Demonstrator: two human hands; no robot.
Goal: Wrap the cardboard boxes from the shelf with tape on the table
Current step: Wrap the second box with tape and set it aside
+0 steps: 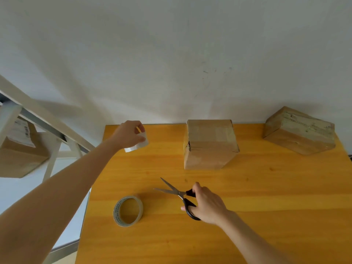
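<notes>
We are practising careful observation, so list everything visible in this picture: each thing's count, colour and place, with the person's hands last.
cardboard boxes: two, brown, on the table's far edge by the wall, one middle, one right.
shelf box: one, brown with a white label, on the shelf at left.
tape roll: one, clear-beige, flat on the table's near left.
tape piece: one, whitish-clear, pinched in the left hand.
scissors: one pair, black handles, blades open, mid-table.
table: one, orange-yellow wood.
shelf: one, pale metal frame, left of the table.
wall: white, behind.
left hand: over the table's far left corner.
right hand: gripping the scissors' handles.
</notes>
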